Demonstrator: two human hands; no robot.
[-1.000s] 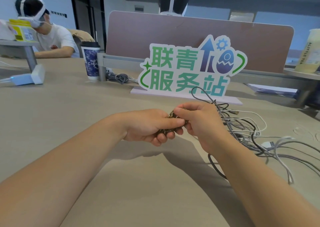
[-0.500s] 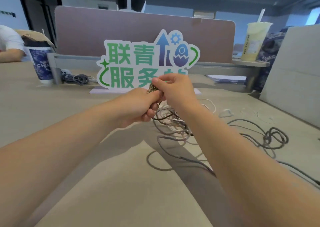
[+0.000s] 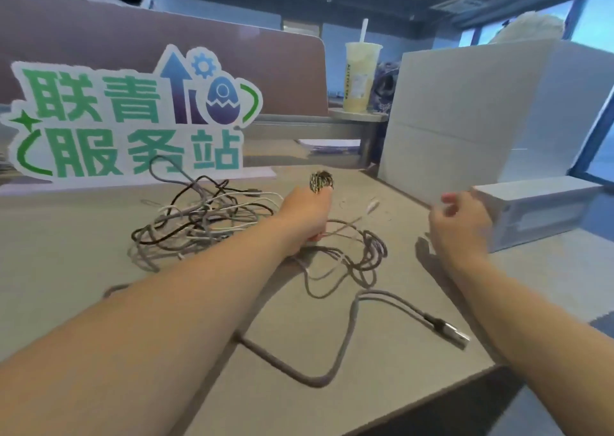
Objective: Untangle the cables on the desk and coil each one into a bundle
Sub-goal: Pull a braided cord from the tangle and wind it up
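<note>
Left hand (image 3: pixel 305 218): fist closed around coiled braided bundle (image 3: pixel 321 181), above the desk (image 3: pixel 99 252). Right hand (image 3: pixel 460 228): empty, fingers loosely curled. Cable tangle (image 3: pixel 199 218): loose, beside left hand.

A standing sign with green characters (image 3: pixel 133 120) is seen beyond and left of the grip of the left hand (image 3: pixel 305 218), backed by a brown partition (image 3: pixel 282 70). A pale drink cup with a straw (image 3: pixel 360 76) is set well beyond the grip. A large white box (image 3: pixel 465 120) is placed right of the grip, with a smaller white box (image 3: pixel 538 213) just beside it.
</note>
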